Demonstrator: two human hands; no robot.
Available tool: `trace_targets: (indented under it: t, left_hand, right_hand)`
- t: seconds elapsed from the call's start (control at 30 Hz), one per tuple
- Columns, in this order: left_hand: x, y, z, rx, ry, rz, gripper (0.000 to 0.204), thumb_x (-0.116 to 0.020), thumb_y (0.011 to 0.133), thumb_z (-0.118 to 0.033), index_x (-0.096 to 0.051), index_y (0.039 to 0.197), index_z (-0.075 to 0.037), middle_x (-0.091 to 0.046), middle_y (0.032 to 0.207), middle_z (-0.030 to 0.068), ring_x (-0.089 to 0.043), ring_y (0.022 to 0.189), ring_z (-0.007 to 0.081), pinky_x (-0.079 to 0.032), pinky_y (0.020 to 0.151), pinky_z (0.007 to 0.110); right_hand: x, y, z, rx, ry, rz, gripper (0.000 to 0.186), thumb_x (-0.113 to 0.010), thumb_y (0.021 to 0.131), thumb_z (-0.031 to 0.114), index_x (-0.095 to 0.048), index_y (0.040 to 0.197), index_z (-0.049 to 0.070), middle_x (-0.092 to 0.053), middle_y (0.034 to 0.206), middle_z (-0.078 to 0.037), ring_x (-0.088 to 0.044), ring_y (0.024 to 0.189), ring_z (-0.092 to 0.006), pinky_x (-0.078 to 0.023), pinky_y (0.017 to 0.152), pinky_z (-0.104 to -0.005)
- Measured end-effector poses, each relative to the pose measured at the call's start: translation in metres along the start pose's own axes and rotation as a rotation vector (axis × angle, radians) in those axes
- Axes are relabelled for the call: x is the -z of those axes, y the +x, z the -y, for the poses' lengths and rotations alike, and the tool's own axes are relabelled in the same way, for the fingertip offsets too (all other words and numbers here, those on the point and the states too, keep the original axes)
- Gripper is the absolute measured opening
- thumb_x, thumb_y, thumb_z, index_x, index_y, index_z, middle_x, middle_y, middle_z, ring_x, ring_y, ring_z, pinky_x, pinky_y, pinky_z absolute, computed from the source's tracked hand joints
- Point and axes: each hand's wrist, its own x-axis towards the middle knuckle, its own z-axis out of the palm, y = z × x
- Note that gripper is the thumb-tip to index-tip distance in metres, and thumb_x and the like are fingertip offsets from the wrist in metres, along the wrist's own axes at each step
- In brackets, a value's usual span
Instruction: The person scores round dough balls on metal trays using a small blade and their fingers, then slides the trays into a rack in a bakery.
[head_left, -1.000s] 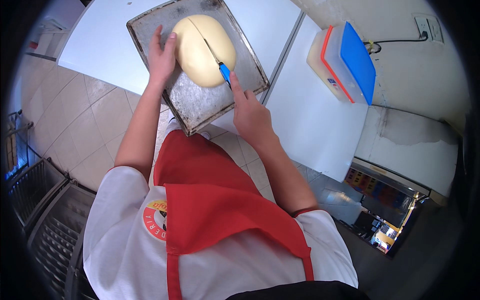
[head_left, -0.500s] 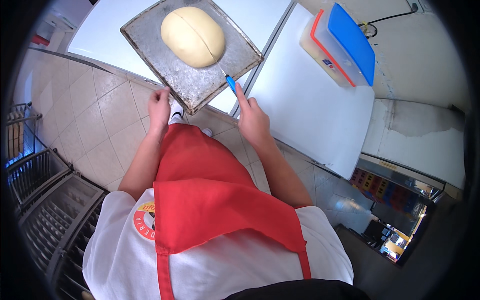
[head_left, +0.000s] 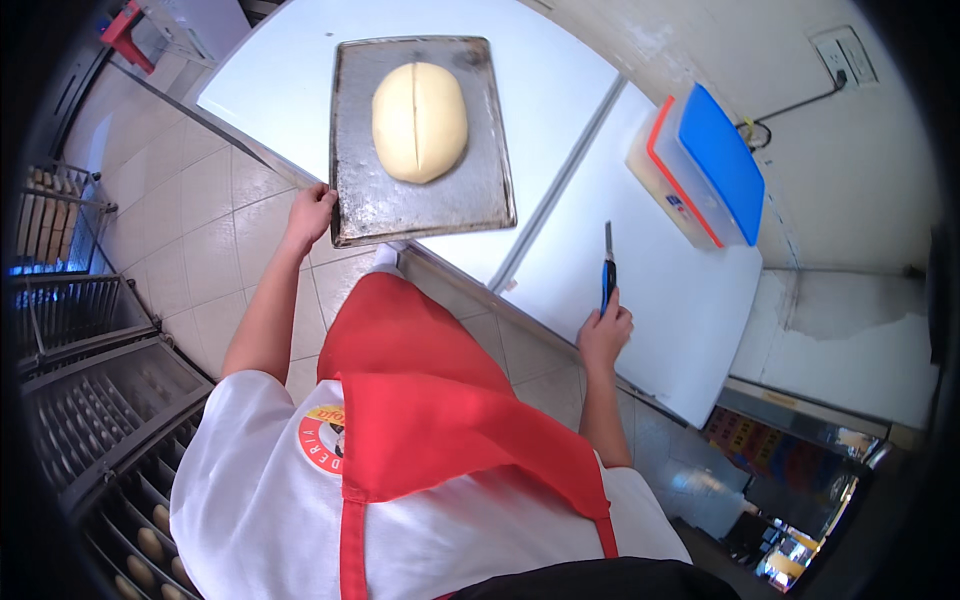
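Note:
A scored oval of pale dough (head_left: 440,125) lies on a worn metal baking tray (head_left: 470,205), one long cut running down its length. The tray rests on the white table, its near edge jutting past the table's front. My left hand (head_left: 313,212) is closed on the tray's left edge near the front corner. Out to the right, apart from the tray, my right hand (head_left: 606,335) grips a blue and black utility knife (head_left: 609,275), its thin blade pointing away from me over the white surface.
A clear plastic box with a blue lid (head_left: 722,165) and red-orange rim stands by the wall at right. A power outlet (head_left: 845,58) with a plugged cord is behind it. Dark metal racks (head_left: 90,410) holding dough pieces stand at left, and a red stool (head_left: 127,40) farther off.
My right hand has drawn the knife away from the dough, toward the right. The tray now sits straighter in view, and my left hand has taken hold of its edge.

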Motion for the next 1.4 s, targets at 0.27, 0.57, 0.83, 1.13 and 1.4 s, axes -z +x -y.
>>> trace_targets:
  t: [0.27, 0.57, 0.83, 1.13, 1.4]
  left_hand:
    - [0.054, 0.104, -0.119, -0.336, 0.374, 0.079, 0.042, -0.067, 0.095, -0.038, -0.075, 0.11, 0.0, -0.073, 0.105, 0.0216, -0.071, 0.097, 0.0364, -0.055, 0.089, 0.044]
    - [-0.013, 0.291, -0.212, -0.221, 0.305, 0.864, 0.046, -0.072, 0.093, -0.033, -0.073, 0.129, -0.005, -0.072, 0.128, 0.0143, -0.063, 0.124, 0.0263, -0.043, 0.112, 0.038]
    - [-0.036, 0.331, -0.199, -0.325, 0.267, 1.036, 0.03, -0.077, 0.088, -0.021, -0.079, 0.112, -0.002, -0.076, 0.099, 0.0108, -0.067, 0.096, 0.0194, -0.05, 0.094, 0.036]
    - [-0.017, 0.303, -0.191, -0.403, 0.196, 0.81, 0.032, -0.081, 0.088, -0.02, -0.077, 0.11, 0.002, -0.07, 0.081, 0.0075, -0.058, 0.074, 0.0161, -0.05, 0.075, 0.034]
    - [-0.01, 0.244, -0.191, -0.549, 0.271, 0.602, 0.03, -0.078, 0.086, -0.022, -0.079, 0.109, -0.003, -0.074, 0.087, 0.0183, -0.071, 0.078, 0.0295, -0.054, 0.075, 0.041]
  right_hand:
    - [0.055, 0.151, 0.206, 0.435, 0.798, 0.048, 0.029, -0.06, 0.1, 0.013, -0.068, 0.126, 0.002, -0.063, 0.116, -0.018, -0.063, 0.108, -0.0347, -0.05, 0.097, -0.0413]
    - [0.011, 0.369, 0.417, 0.674, 0.491, 0.929, 0.042, -0.058, 0.103, 0.031, -0.065, 0.139, 0.01, -0.065, 0.132, -0.014, -0.059, 0.125, -0.0254, -0.044, 0.109, -0.0393]
    - [-0.027, 0.4, 0.449, 0.841, 0.361, 1.203, 0.036, -0.069, 0.096, 0.027, -0.071, 0.125, 0.005, -0.074, 0.111, -0.009, -0.066, 0.103, -0.0204, -0.05, 0.093, -0.0347]
    - [-0.018, 0.385, 0.429, 0.867, 0.51, 0.926, 0.029, -0.073, 0.091, 0.023, -0.075, 0.111, 0.001, -0.064, 0.086, -0.005, -0.059, 0.079, -0.0172, -0.048, 0.073, -0.0324]
    - [0.006, 0.34, 0.412, 0.983, 0.371, 0.679, 0.035, -0.076, 0.088, 0.029, -0.075, 0.113, 0.003, -0.063, 0.093, -0.011, -0.062, 0.087, -0.0282, -0.051, 0.082, -0.039]
